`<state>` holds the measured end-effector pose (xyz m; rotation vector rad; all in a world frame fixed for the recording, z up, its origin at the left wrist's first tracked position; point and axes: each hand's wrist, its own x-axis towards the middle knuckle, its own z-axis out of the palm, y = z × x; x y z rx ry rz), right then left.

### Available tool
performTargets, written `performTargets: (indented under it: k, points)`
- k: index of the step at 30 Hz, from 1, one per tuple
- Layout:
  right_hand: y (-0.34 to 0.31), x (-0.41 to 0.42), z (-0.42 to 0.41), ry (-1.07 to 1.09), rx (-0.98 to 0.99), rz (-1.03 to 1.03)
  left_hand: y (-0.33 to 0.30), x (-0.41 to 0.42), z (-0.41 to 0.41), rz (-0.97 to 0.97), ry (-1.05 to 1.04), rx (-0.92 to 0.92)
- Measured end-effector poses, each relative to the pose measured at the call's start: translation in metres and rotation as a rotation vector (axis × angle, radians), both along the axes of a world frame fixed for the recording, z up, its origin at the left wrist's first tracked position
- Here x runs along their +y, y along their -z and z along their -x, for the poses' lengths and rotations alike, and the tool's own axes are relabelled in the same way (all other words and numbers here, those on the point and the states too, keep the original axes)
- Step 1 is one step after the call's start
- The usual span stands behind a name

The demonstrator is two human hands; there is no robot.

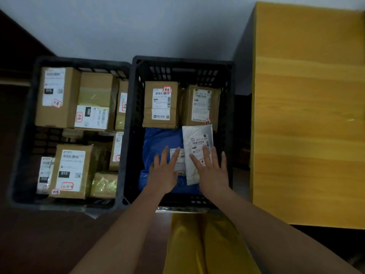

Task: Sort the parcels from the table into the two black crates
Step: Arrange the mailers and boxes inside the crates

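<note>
A view from above shows two black crates side by side on a dark floor, with a yellow wooden table [308, 115] to the right of them. Both of a person's bare hands reach into the right crate [230, 107].

The left hand [163, 175] lies flat with fingers straight and spread, resting on a blue bag [158, 139] in the near half of the right crate. The right hand [212, 173] is also flat, fingers straight and spread, pressing on a white mailer [197, 135] that lies on top of the blue bag, toward the crate's right wall. Neither hand grips anything.

In the far half of the right crate stand two brown boxes with white shipping labels: one at the far left [161, 104] and one at the far right [200, 105], side by side and touching the mailer's far end.

The left crate [23, 135], touching the right crate's left wall, is filled with brown boxes [57, 97] bearing white labels and red-edged stickers.

Yellow trousers [197, 244] show just below the right crate, between the forearms.
</note>
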<state>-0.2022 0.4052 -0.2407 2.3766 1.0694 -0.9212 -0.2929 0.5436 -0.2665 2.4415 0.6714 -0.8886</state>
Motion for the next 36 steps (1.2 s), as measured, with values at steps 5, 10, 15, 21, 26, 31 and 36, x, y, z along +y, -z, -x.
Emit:
performTargets:
  k: [5,10,15,21,26,31,36]
  points:
    - [-0.040,-0.009,-0.009,0.181,-0.132,-0.270,-0.051,0.003,-0.020,-0.106,0.030,-0.170]
    - [-0.071,-0.030,-0.025,0.294,-0.260,-0.341,-0.087,-0.011,-0.049,-0.177,0.138,-0.252]
    - [-0.091,-0.072,-0.049,0.415,-0.345,-0.418,-0.114,-0.048,-0.091,-0.149,0.221,-0.317]
    - [-0.105,-0.138,-0.094,0.540,-0.357,-0.415,-0.129,-0.111,-0.149,-0.124,0.287,-0.414]
    - [-0.103,-0.218,-0.128,0.657,-0.362,-0.402,-0.125,-0.174,-0.185,0.022,0.268,-0.468]
    - [-0.099,-0.301,-0.160,0.771,-0.333,-0.381,-0.110,-0.240,-0.218,0.132,0.293,-0.479]
    - [-0.085,-0.369,-0.186,0.830,-0.232,-0.367,-0.104,-0.295,-0.252,0.089,0.320,-0.410]
